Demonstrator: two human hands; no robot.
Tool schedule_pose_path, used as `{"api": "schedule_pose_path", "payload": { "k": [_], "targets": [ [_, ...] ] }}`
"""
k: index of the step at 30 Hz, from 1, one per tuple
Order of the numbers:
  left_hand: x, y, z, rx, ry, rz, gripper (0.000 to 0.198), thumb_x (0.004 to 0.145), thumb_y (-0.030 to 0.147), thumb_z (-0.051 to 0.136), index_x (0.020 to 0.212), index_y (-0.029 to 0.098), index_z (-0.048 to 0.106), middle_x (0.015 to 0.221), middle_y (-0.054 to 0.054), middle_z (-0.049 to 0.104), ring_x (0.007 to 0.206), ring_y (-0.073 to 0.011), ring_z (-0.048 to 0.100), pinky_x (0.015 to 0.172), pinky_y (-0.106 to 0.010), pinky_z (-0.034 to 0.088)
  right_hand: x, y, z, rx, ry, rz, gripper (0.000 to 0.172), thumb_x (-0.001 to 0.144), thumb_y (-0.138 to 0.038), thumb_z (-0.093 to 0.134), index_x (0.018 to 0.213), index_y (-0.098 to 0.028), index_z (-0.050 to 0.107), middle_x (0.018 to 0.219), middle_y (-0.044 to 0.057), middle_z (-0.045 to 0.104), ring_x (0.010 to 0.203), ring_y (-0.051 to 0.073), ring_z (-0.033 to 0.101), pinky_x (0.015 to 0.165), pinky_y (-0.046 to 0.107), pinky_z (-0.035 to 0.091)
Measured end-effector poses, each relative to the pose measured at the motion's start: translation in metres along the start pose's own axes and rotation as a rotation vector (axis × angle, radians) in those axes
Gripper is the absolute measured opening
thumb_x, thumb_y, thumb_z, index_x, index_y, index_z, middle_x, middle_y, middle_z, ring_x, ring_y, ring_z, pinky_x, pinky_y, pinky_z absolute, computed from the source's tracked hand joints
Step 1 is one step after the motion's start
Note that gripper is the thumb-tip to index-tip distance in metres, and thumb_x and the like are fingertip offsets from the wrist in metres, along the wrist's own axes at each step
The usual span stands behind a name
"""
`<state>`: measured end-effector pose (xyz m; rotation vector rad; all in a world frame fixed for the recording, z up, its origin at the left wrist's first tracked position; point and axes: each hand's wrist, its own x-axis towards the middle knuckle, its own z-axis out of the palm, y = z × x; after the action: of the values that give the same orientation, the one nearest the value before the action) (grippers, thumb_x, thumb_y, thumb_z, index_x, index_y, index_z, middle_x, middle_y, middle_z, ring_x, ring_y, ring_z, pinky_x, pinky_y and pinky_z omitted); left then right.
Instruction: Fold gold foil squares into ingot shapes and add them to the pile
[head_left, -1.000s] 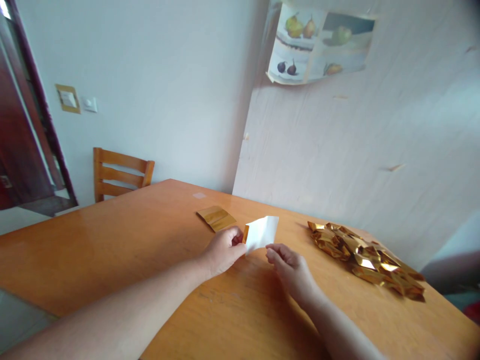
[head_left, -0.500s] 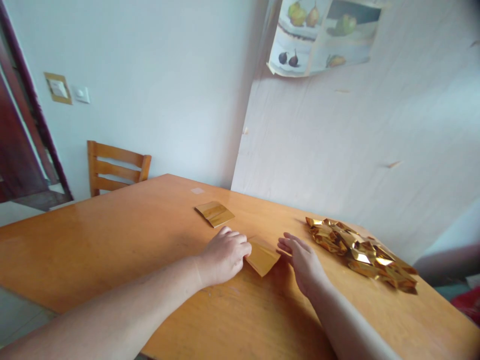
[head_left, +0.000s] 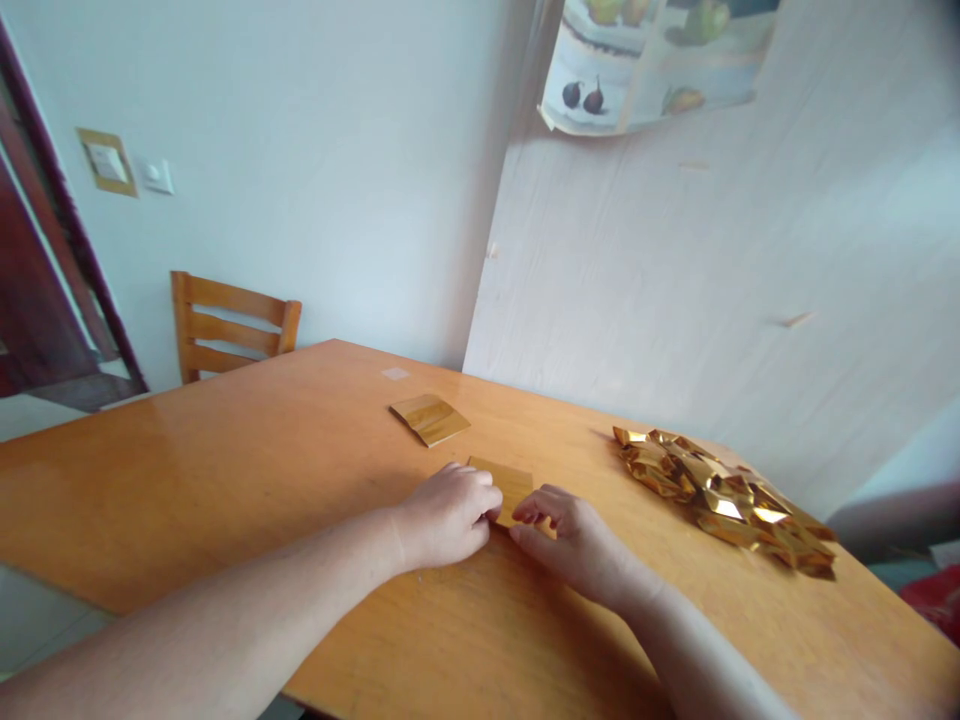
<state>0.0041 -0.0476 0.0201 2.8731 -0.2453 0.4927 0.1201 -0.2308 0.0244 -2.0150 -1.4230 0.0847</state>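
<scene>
A small square of gold paper point(head_left: 504, 482) lies on the table in front of me, partly covered by my hands. My left hand point(head_left: 455, 512) is closed on its left near edge, fingers curled and the held part hidden. From the right, my right hand point(head_left: 570, 535) reaches the near edge of the same paper, with bent fingers over it and the thumb at its near side. Beyond my left hand, a stack of gold paper squares point(head_left: 429, 418) rests flat with slightly lifted edges.
A heap of shiny folded gold foil pieces point(head_left: 731, 500) lies at the right of the wooden table point(head_left: 225, 480). A wooden chair point(head_left: 236, 325) stands at the far left. A pale patch point(head_left: 394, 374) shows near the back edge. Fruit pictures point(head_left: 652, 65) hang on the wall.
My right hand has moved left and its fingers have bent in onto the paper. The paper has turned and now sits farther back between my hands. My left hand stays closed.
</scene>
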Motion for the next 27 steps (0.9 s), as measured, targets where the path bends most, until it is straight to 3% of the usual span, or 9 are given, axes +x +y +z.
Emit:
{"api": "schedule_pose_path", "payload": {
  "k": [9,17,21,27],
  "targets": [
    [0.000,-0.008,0.004,-0.205,0.003,-0.087,0.018,0.073,0.009,0.055,0.079,0.021,0.068,0.082,-0.001,0.068,0.075,-0.0167,0.062,0.069,-0.027,0.043,0.002,0.009,0.000,0.088,-0.079,0.033,0.022,0.090,-0.027,0.054,0.078,-0.024,0.071,0.080,0.001,0.069,0.074,0.018,0.062,0.067,0.028,0.047],
    [0.003,-0.011,0.001,-0.391,-0.064,-0.329,0.020,0.075,0.016,0.055,0.087,0.021,0.070,0.082,-0.002,0.072,0.073,-0.0177,0.064,0.061,-0.025,0.043,0.004,0.016,0.006,0.134,-0.071,0.148,0.027,0.090,-0.033,0.054,0.070,-0.021,0.066,0.071,-0.002,0.061,0.067,0.015,0.055,0.060,0.025,0.040],
    [0.004,-0.014,-0.006,-0.382,-0.140,-0.402,0.018,0.076,0.020,0.054,0.087,0.021,0.069,0.080,-0.001,0.071,0.070,-0.0162,0.061,0.060,-0.024,0.040,0.006,0.022,0.010,0.149,-0.088,0.233,0.025,0.088,-0.036,0.057,0.072,-0.019,0.065,0.070,-0.002,0.060,0.065,0.013,0.052,0.056,0.024,0.037],
    [0.005,-0.023,-0.014,-0.372,-0.217,-0.474,0.019,0.079,0.028,0.049,0.084,0.022,0.067,0.078,-0.001,0.070,0.069,-0.0161,0.059,0.057,-0.024,0.037,0.008,0.023,0.011,0.118,-0.084,0.238,0.024,0.088,-0.035,0.056,0.073,-0.018,0.067,0.073,0.000,0.063,0.070,0.014,0.054,0.061,0.025,0.039]
  ]
}}
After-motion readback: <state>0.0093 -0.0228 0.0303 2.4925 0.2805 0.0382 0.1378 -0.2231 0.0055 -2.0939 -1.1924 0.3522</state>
